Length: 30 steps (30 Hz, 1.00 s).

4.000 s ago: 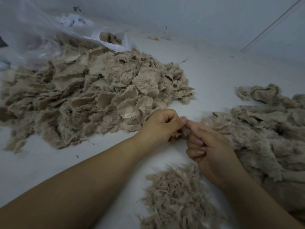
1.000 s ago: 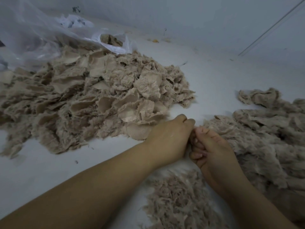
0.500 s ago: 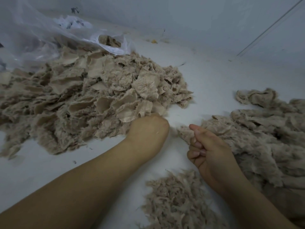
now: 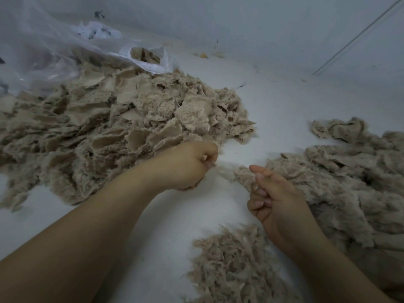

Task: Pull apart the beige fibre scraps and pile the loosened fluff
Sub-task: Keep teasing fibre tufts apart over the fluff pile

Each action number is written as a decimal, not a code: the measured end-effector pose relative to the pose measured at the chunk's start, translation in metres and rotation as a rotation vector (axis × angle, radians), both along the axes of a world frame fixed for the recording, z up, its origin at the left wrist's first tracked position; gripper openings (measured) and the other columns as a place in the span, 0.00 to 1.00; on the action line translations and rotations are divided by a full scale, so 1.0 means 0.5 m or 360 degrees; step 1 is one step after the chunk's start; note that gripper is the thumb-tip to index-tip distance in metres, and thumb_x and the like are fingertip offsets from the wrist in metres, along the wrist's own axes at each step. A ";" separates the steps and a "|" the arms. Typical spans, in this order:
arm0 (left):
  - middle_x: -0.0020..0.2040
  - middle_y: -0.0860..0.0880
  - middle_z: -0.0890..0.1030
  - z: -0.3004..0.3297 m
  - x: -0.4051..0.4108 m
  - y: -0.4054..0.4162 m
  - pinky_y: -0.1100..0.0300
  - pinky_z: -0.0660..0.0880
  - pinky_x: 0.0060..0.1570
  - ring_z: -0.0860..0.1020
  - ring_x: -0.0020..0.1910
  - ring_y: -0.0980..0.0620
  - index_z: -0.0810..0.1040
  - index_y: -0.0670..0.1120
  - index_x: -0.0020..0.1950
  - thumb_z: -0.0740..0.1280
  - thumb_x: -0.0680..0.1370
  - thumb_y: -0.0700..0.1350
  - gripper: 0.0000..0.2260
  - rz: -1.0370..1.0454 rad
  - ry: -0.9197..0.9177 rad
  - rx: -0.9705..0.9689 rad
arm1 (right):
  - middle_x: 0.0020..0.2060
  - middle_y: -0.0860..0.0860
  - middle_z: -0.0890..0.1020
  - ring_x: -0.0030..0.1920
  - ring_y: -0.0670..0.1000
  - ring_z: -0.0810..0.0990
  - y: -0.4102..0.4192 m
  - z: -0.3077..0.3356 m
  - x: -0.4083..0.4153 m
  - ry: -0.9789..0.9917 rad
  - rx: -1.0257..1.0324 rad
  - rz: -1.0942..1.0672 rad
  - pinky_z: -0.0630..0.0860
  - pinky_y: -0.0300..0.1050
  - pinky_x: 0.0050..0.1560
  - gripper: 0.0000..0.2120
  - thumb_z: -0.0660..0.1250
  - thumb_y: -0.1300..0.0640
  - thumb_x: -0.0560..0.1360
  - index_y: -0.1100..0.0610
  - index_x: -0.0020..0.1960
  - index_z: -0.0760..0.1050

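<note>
A small beige scrap of fuzzy fibre (image 4: 192, 186) sits in the left hand (image 4: 190, 165), whose fingers are curled tight around it at the near edge of the big heap of beige fabric-backed fibre scraps (image 4: 113, 127); only a sliver of the scrap shows under the fist, so its size is hard to judge. The right hand (image 4: 273, 200) hangs apart from it, fingers loosely curled and holding nothing that I can make out, its fingertips just beside the edge of the long rumpled mass of beige pile material (image 4: 328, 182) on the right. Below the hands lies the small mound of loosened beige fluff (image 4: 231, 265) on the pale white work surface (image 4: 273, 101). A crumpled clear plastic bag (image 4: 54, 51) lies behind the heap. The likely trouble from here: with the scrap buried in the fist, the right hand may find little free edge to pinch, and the fibres could slip out in a thin wisp. A hard tug could also scatter light fluff across the surface instead of onto the mound, or drag neighbouring scraps off the heap's edge.
</note>
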<state>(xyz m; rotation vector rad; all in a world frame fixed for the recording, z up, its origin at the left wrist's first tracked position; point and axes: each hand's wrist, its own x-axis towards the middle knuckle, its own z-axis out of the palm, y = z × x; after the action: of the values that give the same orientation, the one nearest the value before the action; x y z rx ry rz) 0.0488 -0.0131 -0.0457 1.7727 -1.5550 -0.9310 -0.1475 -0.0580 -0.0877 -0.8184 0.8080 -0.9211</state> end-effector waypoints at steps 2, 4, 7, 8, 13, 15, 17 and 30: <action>0.31 0.42 0.72 0.008 0.002 0.008 0.55 0.67 0.31 0.69 0.30 0.48 0.72 0.44 0.40 0.59 0.79 0.35 0.09 -0.0091 0.0046 0.0031 | 0.25 0.47 0.70 0.24 0.42 0.65 -0.001 -0.001 0.000 -0.0002 0.0002 0.0000 0.66 0.34 0.23 0.09 0.59 0.64 0.82 0.61 0.59 0.76; 0.33 0.47 0.73 0.015 0.006 0.014 0.55 0.69 0.34 0.70 0.32 0.50 0.76 0.44 0.40 0.64 0.78 0.36 0.08 -0.0244 -0.0009 0.0039 | 0.26 0.48 0.70 0.24 0.41 0.65 -0.001 -0.002 0.000 -0.0010 -0.0006 0.0003 0.66 0.34 0.23 0.09 0.59 0.64 0.82 0.61 0.59 0.75; 0.37 0.56 0.78 0.022 0.000 0.023 0.60 0.72 0.38 0.74 0.35 0.58 0.83 0.51 0.41 0.71 0.76 0.42 0.06 -0.0534 -0.0293 0.0095 | 0.27 0.48 0.71 0.24 0.41 0.65 -0.001 -0.003 -0.001 0.0000 -0.0024 0.0011 0.67 0.34 0.24 0.09 0.60 0.63 0.82 0.60 0.59 0.76; 0.43 0.57 0.80 0.021 -0.002 0.024 0.61 0.74 0.42 0.77 0.41 0.60 0.85 0.53 0.43 0.71 0.76 0.43 0.05 -0.0613 -0.0355 0.0126 | 0.27 0.48 0.71 0.24 0.41 0.65 -0.001 -0.003 -0.001 0.0008 -0.0029 0.0015 0.67 0.34 0.24 0.09 0.60 0.63 0.82 0.60 0.59 0.76; 0.60 0.54 0.80 0.001 -0.008 0.018 0.64 0.76 0.55 0.76 0.56 0.63 0.87 0.52 0.44 0.69 0.76 0.38 0.11 -0.0529 -0.0402 0.0085 | 0.26 0.47 0.70 0.24 0.42 0.65 0.001 -0.001 0.000 0.0010 -0.0035 0.0021 0.67 0.34 0.24 0.09 0.60 0.63 0.82 0.61 0.59 0.76; 0.49 0.51 0.83 -0.009 -0.018 0.012 0.53 0.79 0.51 0.80 0.48 0.54 0.85 0.51 0.41 0.66 0.74 0.34 0.13 -0.0269 -0.0437 -0.0067 | 0.26 0.47 0.71 0.24 0.41 0.65 0.001 -0.001 0.000 0.0008 -0.0023 0.0001 0.67 0.34 0.24 0.09 0.59 0.64 0.82 0.60 0.60 0.75; 0.46 0.50 0.80 -0.023 -0.039 0.008 0.50 0.78 0.45 0.79 0.44 0.50 0.82 0.48 0.45 0.64 0.74 0.36 0.10 -0.0080 -0.0676 -0.0298 | 0.26 0.47 0.71 0.25 0.41 0.65 -0.001 -0.001 0.000 0.0010 -0.0009 -0.0006 0.67 0.34 0.24 0.09 0.59 0.64 0.82 0.59 0.60 0.74; 0.43 0.43 0.78 -0.089 -0.102 -0.038 0.48 0.74 0.41 0.76 0.42 0.45 0.80 0.38 0.46 0.64 0.75 0.34 0.06 -0.0123 -0.0635 -0.0840 | 0.25 0.49 0.71 0.21 0.42 0.67 -0.001 0.005 -0.002 -0.0101 0.0133 -0.0010 0.67 0.34 0.23 0.07 0.60 0.65 0.81 0.62 0.59 0.71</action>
<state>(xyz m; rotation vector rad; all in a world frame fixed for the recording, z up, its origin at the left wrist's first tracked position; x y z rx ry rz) -0.0021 -0.0323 -0.0899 1.5710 -1.9058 -0.1579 -0.1486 -0.0586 -0.0851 -0.7111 0.7891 -0.9082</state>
